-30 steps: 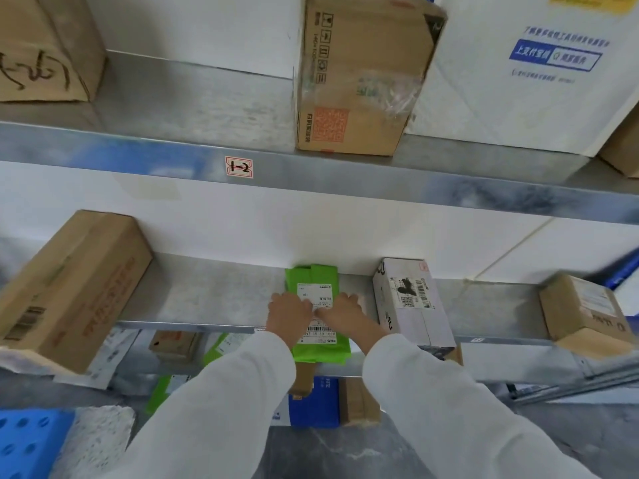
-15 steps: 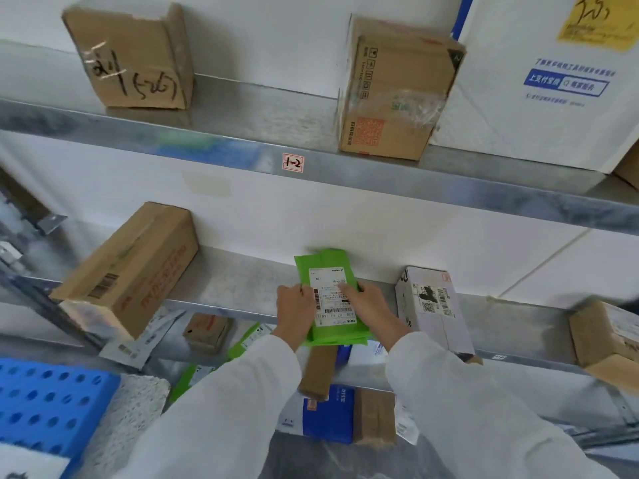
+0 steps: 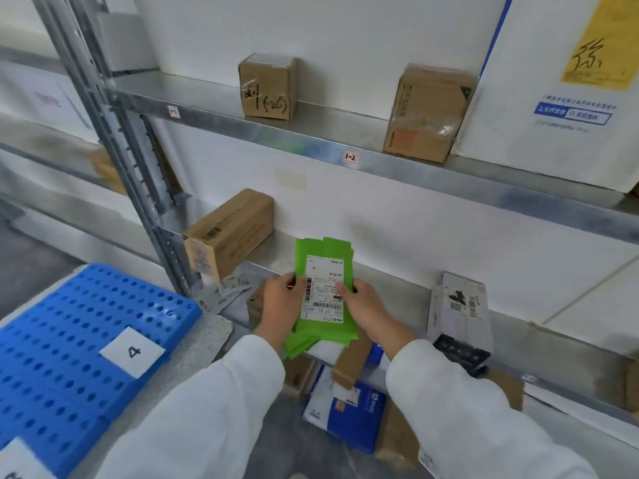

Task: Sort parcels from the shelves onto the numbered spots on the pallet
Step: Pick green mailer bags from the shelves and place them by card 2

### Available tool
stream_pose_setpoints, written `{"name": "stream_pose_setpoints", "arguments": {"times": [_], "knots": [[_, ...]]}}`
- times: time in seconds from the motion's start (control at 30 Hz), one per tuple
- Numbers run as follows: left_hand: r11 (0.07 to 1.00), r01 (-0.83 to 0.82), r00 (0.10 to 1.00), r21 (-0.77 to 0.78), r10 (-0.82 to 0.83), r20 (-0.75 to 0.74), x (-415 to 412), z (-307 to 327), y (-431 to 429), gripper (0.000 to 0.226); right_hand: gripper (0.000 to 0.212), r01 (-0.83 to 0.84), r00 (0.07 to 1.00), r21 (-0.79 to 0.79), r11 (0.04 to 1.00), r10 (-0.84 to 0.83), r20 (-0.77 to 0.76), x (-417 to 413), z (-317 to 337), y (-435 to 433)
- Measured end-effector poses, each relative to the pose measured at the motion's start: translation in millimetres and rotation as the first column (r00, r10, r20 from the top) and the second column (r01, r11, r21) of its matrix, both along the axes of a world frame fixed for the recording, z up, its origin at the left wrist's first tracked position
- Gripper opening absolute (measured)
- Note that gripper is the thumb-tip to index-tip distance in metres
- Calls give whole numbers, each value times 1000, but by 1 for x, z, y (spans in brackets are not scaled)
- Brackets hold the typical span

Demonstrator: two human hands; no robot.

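Parcel (image 3: 323, 295) lifted, left hand (image 3: 281, 304), right hand (image 3: 364, 304) gripping

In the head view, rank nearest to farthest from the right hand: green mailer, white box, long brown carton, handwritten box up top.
1. Green plastic mailer: held in the right hand.
2. White cardboard box: to its right, on the middle shelf.
3. Long brown cardboard carton: left, same shelf.
4. Small brown cardboard box with handwriting: upper shelf, left.

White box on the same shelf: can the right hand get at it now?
Probably not yet: the right hand holds the green parcel. Nothing stands between it and the white box, though.
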State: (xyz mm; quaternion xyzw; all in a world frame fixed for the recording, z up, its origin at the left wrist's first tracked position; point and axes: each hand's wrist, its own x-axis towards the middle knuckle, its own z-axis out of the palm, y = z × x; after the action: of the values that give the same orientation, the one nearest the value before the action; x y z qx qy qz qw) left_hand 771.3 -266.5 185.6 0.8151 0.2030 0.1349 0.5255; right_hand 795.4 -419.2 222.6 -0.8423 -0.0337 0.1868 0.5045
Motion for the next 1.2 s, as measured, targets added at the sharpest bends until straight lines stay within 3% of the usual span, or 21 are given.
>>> {"name": "stream_pose_setpoints", "arguments": {"times": [0.3, 0.57, 0.83, 1.2], "knots": [[978, -176, 982, 109, 167, 89, -150, 12, 62, 39, 35, -245, 969, -24, 969, 246, 17, -100, -7, 70], [923, -377, 926, 84, 371, 78, -260, 18, 132, 32, 32, -477, 873, -50, 878, 479, 85, -175, 3, 162], [808, -585, 811, 67, 585, 33, -360, 18, 234, 33, 31, -661, 739, -65, 748, 664, 115, -252, 14, 288], [615, -786, 617, 65, 787, 16, -515, 4, 375, 41, 32, -823, 563, -60, 565, 825, 45, -388, 0, 472]]}}
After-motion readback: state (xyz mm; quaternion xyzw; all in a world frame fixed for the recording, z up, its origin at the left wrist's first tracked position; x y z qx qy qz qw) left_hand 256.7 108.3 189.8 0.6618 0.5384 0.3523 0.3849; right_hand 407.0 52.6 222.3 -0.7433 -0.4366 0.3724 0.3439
